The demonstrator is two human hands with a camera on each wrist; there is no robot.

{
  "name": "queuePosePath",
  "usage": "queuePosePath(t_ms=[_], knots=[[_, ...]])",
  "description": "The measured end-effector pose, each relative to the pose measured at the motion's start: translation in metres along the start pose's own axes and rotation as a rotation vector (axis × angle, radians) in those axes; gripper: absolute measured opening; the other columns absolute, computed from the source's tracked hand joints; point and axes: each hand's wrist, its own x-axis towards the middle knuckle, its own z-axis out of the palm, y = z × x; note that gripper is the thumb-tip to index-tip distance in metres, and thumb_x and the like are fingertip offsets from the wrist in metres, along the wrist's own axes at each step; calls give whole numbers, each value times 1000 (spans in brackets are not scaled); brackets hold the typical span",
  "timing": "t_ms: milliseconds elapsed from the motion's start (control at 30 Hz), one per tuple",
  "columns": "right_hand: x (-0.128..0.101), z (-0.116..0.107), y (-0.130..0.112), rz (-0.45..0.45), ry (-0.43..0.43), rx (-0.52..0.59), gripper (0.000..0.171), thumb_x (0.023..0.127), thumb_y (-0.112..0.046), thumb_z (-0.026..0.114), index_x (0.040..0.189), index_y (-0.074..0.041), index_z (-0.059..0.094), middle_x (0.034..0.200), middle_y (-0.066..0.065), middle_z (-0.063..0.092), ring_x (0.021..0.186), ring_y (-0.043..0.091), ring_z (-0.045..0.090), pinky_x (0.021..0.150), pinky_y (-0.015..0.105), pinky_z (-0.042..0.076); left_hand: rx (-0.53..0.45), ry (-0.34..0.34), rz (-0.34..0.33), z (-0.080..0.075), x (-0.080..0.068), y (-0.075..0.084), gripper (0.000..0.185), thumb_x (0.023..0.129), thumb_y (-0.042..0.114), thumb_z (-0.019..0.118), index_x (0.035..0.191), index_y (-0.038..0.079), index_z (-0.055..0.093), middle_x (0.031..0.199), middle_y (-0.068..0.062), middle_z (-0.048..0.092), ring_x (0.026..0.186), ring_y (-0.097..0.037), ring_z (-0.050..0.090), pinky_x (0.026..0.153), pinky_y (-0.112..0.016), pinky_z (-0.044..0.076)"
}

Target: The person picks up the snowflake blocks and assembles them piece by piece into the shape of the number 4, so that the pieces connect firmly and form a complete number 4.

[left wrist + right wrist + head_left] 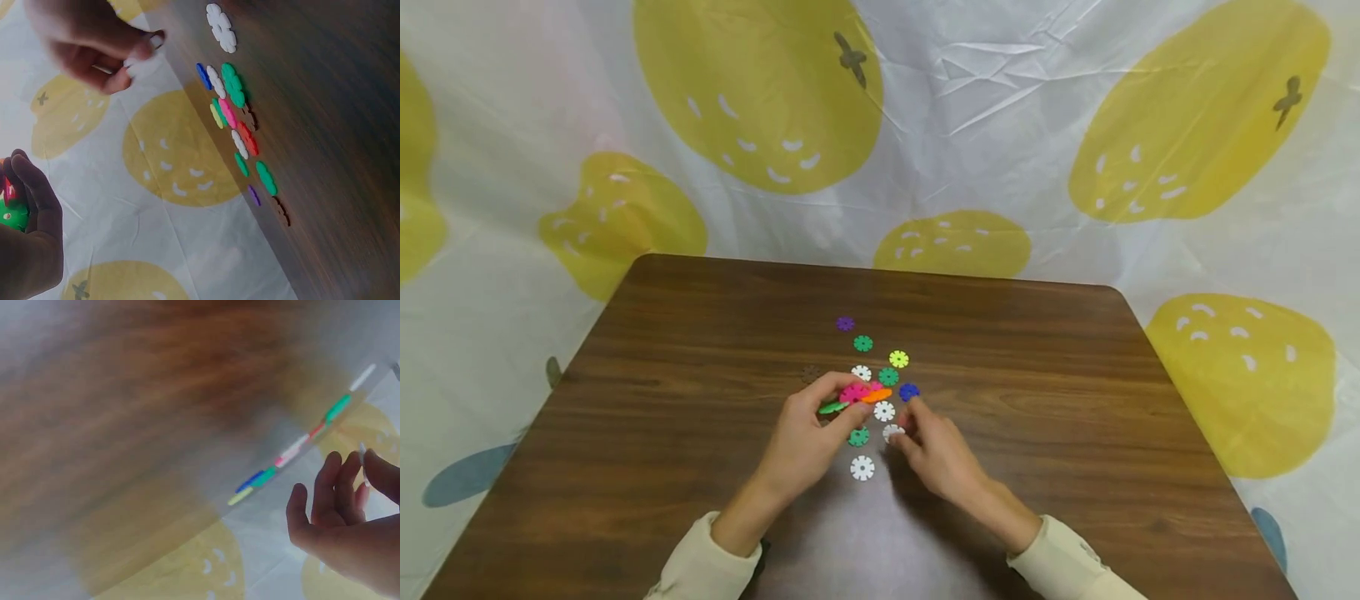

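My left hand (808, 442) grips a joined cluster of pink, orange and green discs (859, 395) above the table (1075, 417). My right hand (936, 450) pinches a white disc (892, 432), half hidden by my fingertips. The right wrist view is too blurred to show the loose discs clearly.

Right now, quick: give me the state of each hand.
Left hand: closed on a cluster of joined discs, pink, orange and green.
Right hand: pinching a white disc.
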Motion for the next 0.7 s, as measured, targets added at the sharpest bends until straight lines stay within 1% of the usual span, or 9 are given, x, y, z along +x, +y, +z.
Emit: queuePosePath(t_ms=[100,200,300,333,467,533,567,633,700], knots=[[-1,-4,-6,-11,42,62,18,83,-19,66,91,-17,50,75,-11,58,65,6,55,58,19,46,-16,-9,-3,-1,0,-1,24,84,29,65,107,26,61,94,3,67,71,-12,58,60,-23,51],[-2,-8,-11,-27,81,91,18,84,-21,66,92,-18,50,76,-11,58,59,6,50,52,19,43,-42,-17,4,-1,1,-2,27,84,30,65,110,27,61,99,-1,67,70,-19,60,59,-24,51],[-2,-13,-15,-47,114,96,18,84,-21,66,93,-18,51,78,-11,59,58,6,48,53,20,42,-51,-14,22,-1,2,-3,25,85,25,65,110,26,62,100,-5,67,69,-22,60,56,-24,51],[-2,-15,-16,-52,121,99,18,84,-22,66,94,-17,51,78,-11,60,58,5,47,54,20,42,-51,-11,27,-1,2,-4,24,85,24,65,109,25,62,99,-6,67,69,-22,60,56,-24,51],[-2,-17,-18,-53,146,109,19,84,-24,66,94,-17,51,80,-9,61,53,4,43,53,20,40,-45,1,39,-2,3,-4,21,84,22,65,105,24,63,97,-6,67,69,-14,60,57,-23,51],[-3,-18,-18,-53,163,114,20,84,-25,66,94,-17,51,79,-9,62,53,3,43,52,20,39,-41,5,43,-2,2,-3,19,84,21,65,103,23,64,96,-6,67,69,-11,60,58,-23,51],[-3,-18,-19,-55,173,119,21,83,-26,66,94,-18,51,79,-9,62,53,3,45,53,20,39,-44,5,45,-2,2,0,19,84,20,65,103,22,64,96,-6,68,69,-10,60,59,-23,52],[-3,-19,-20,-63,194,133,21,83,-27,66,94,-18,51,78,-9,63,61,2,52,57,21,42,-44,6,44,-3,1,6,18,85,18,65,102,19,65,95,-7,68,69,-11,60,60,-23,52],[-3,-21,-21,-67,216,150,21,83,-28,66,95,-18,51,79,-10,63,73,3,58,65,21,44,-43,9,42,-4,0,14,17,85,16,65,102,16,66,95,-8,68,70,-12,60,60,-23,52]])
